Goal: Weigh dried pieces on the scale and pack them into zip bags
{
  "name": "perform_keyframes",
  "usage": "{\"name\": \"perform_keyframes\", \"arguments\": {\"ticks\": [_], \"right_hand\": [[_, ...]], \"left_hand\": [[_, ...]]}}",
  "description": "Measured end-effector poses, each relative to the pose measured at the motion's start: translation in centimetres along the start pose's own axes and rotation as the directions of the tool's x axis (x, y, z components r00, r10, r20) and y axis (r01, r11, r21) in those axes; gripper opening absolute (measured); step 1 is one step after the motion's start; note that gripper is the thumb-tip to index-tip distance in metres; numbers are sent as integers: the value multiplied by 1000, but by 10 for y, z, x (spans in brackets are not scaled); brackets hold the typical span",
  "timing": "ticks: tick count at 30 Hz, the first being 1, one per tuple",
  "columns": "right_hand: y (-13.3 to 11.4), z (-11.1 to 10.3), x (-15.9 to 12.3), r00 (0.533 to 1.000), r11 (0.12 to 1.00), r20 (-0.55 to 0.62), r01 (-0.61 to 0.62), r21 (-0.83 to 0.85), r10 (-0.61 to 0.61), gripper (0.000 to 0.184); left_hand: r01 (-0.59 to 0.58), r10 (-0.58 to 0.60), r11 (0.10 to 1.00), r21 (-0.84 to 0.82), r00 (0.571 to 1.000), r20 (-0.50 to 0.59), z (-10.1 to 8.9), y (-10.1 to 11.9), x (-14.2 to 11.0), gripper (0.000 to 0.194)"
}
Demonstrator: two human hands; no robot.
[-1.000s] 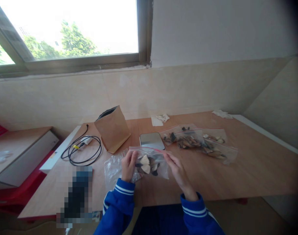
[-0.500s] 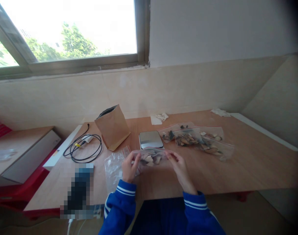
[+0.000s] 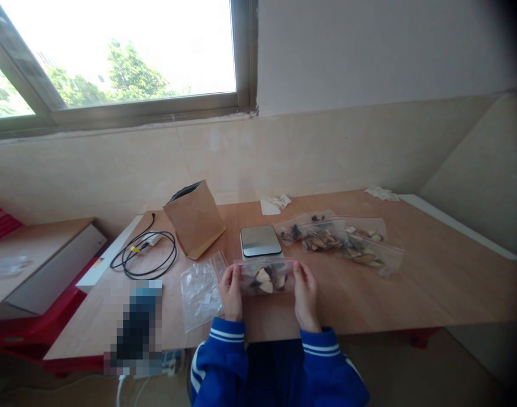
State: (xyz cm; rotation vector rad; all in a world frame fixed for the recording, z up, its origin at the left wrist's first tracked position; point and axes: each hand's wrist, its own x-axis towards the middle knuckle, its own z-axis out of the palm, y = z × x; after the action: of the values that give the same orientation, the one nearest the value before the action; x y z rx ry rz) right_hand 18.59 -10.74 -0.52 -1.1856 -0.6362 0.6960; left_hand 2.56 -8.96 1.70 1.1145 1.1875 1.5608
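Between my hands is a clear zip bag (image 3: 250, 285) with several pale and dark dried slices in it, its top edge stretched sideways. My left hand (image 3: 232, 293) pinches its left end, thumb on the near side. The right end is gripped by my right hand (image 3: 306, 294). Just beyond the bag stands a small scale (image 3: 261, 241) with a shiny plate. An unfilled-looking clear zip bag (image 3: 202, 294) lies flat beside my left hand. To the right of the scale, several filled zip bags (image 3: 326, 237) overlap on the table.
A brown paper pouch (image 3: 201, 220) stands with its top open behind the flat bag. Left of it are a coiled black cable (image 3: 123, 263) and a pixelated dark object (image 3: 135, 322). Crumpled white paper (image 3: 279, 201) lies by the wall. The table (image 3: 432, 271) extends right.
My right hand has come inward and the bag's top edge now runs straight and level. The bag tilted and then came face-on again. The view shifted slightly.
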Motion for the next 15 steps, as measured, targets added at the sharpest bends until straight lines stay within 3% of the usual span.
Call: {"name": "perform_keyframes", "arguments": {"ticks": [4,15], "right_hand": [[0,2,-3,1000,1000,-25,-14,-22,14,42],[-9,-10,-1,996,957,33,85,-278,-79,54]], "left_hand": [[11,-11,1000,25,1000,10,2,0,-2,35],[11,-5,996,93,998,-64,0,-1,-3,35]]}}
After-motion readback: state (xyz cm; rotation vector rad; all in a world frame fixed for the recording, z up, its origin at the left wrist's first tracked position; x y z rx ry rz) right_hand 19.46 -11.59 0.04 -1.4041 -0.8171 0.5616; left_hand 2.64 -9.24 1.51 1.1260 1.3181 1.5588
